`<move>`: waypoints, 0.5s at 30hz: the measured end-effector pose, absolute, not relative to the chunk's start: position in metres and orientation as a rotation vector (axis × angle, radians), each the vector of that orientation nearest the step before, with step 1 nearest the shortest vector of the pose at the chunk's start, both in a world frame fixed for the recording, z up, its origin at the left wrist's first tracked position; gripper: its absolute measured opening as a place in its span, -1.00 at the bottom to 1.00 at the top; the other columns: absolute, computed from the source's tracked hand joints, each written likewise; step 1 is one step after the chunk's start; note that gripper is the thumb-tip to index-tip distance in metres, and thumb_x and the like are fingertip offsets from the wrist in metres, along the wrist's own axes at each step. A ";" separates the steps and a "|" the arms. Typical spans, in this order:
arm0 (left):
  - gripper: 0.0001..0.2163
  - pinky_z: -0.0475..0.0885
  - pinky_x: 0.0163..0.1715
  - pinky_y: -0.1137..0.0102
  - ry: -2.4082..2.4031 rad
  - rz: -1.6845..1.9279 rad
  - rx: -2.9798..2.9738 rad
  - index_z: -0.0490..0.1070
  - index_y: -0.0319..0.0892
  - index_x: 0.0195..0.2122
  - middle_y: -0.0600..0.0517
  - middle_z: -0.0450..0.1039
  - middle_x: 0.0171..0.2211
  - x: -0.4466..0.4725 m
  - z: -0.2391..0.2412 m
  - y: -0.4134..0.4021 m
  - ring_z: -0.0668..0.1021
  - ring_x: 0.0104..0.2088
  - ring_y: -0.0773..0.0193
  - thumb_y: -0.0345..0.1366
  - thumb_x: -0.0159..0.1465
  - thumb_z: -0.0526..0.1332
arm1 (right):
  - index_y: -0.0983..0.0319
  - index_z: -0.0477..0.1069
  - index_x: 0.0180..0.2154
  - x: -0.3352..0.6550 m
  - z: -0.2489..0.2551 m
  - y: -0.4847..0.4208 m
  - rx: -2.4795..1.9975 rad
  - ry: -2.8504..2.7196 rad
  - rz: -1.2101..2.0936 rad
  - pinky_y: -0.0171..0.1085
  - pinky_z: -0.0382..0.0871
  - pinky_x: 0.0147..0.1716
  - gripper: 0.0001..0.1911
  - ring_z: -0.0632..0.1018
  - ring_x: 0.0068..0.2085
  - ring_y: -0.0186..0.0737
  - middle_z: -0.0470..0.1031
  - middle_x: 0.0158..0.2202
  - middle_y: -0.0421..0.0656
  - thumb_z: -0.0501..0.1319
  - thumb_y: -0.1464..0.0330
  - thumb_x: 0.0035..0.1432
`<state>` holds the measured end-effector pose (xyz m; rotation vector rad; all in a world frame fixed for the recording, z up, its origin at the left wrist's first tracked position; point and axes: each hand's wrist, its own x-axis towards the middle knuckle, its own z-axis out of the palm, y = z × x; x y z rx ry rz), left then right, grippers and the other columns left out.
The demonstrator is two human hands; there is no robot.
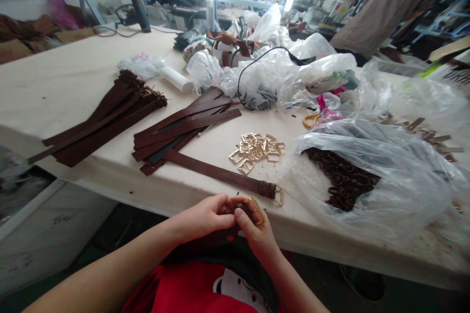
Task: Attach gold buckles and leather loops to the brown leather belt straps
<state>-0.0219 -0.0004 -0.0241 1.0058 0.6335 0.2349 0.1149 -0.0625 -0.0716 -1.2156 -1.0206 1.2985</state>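
Observation:
At the table's front edge my left hand [211, 215] and my right hand [259, 234] are closed around the buckle end of a dark brown belt [231, 230]. A gold buckle [257, 209] shows at the right hand's fingers. The rest of that strap drops toward my lap, partly hidden by the hands. Just beyond them lies another brown belt [223, 174] with its buckle [279, 195] attached. Loose gold buckles [257, 149] sit in a small heap farther back. To the right, a clear plastic bag [407, 176] holds many dark brown loops [345, 181].
Left on the white table [84, 68] lies a bundle of buckled belts [106, 117]; a pile of plain straps [183, 127] is beside it. Plastic bags [264, 78], yellow-handled scissors [311, 121] and a white roll [176, 79] lie behind. A person [382, 10] stands across the table.

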 end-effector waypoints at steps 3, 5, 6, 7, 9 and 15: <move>-0.72 0.36 -0.41 0.44 0.704 0.180 0.992 0.30 -0.22 -0.16 -0.01 0.44 -0.26 -0.027 -0.029 0.001 0.48 -0.35 0.28 -0.21 0.13 0.21 | 0.18 0.35 -0.27 0.117 -0.069 -0.062 -1.295 -1.094 1.157 -0.29 0.32 -0.30 -0.84 0.44 -0.30 -0.25 0.41 -0.36 -0.20 0.09 0.28 0.11; -0.74 0.36 -0.42 0.43 0.747 0.126 0.997 0.32 -0.22 -0.24 0.02 0.45 -0.31 -0.032 -0.033 0.003 0.49 -0.40 0.30 -0.15 0.14 0.19 | 0.18 0.34 -0.28 0.119 -0.068 -0.061 -1.351 -1.120 1.075 -0.31 0.31 -0.31 -0.86 0.42 -0.31 -0.26 0.39 -0.37 -0.21 0.09 0.29 0.11; -0.74 0.36 -0.42 0.43 0.759 0.105 1.002 0.33 -0.22 -0.26 0.03 0.45 -0.34 -0.033 -0.035 0.004 0.49 -0.43 0.31 -0.13 0.14 0.19 | 0.18 0.33 -0.29 0.120 -0.068 -0.061 -1.373 -1.121 1.052 -0.31 0.30 -0.32 -0.86 0.41 -0.32 -0.27 0.38 -0.38 -0.22 0.09 0.30 0.11; -0.74 0.36 -0.42 0.43 0.766 0.091 1.006 0.33 -0.23 -0.28 0.04 0.46 -0.37 -0.034 -0.036 0.005 0.49 -0.45 0.32 -0.13 0.14 0.19 | 0.18 0.33 -0.29 0.120 -0.067 -0.061 -1.387 -1.119 1.044 -0.32 0.29 -0.33 -0.86 0.41 -0.33 -0.28 0.37 -0.38 -0.22 0.08 0.30 0.11; -0.74 0.35 -0.42 0.44 0.775 0.082 1.004 0.34 -0.23 -0.29 0.04 0.46 -0.42 -0.033 -0.038 0.006 0.49 -0.46 0.33 -0.13 0.13 0.20 | 0.18 0.32 -0.28 0.121 -0.067 -0.062 -1.399 -1.108 1.055 -0.32 0.29 -0.35 -0.86 0.40 -0.35 -0.28 0.36 -0.39 -0.22 0.08 0.30 0.11; -0.74 0.36 -0.40 0.42 0.720 0.119 0.889 0.30 -0.24 -0.37 0.06 0.47 -0.47 -0.028 -0.038 0.007 0.50 -0.46 0.31 -0.16 0.05 0.28 | 0.18 0.31 -0.29 0.122 -0.071 -0.063 -1.397 -1.009 1.144 -0.32 0.27 -0.40 -0.85 0.37 -0.39 -0.30 0.33 -0.41 -0.23 0.08 0.27 0.10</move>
